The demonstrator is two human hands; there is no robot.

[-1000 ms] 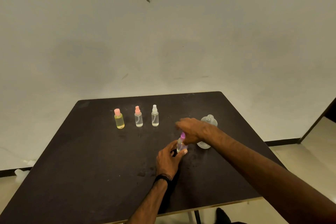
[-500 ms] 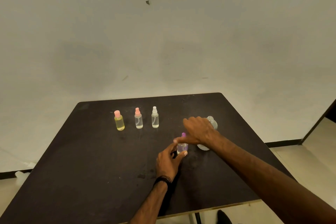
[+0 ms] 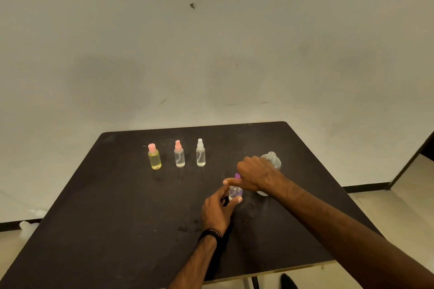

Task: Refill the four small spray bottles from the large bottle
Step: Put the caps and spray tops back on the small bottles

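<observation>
One small bottle, the purple-capped bottle [image 3: 235, 191], stands near on the tabletop [image 3: 117, 218]; our left hand [image 3: 217, 210] closes its grip round the body while our right hand [image 3: 254, 177] pinches its cap. Farther off, three small bottles [image 3: 179, 155] and the large bottle [image 3: 272, 159] wait; fill levels are unclear.

The person is showing two bare forearms with no sleeves reaching into view. The left hand [image 3: 217, 211] is wearing a thin black band [image 3: 210, 233] of several strands around its wrist. The right hand [image 3: 254, 175] is wearing nothing, and its wrist is bare too.
</observation>
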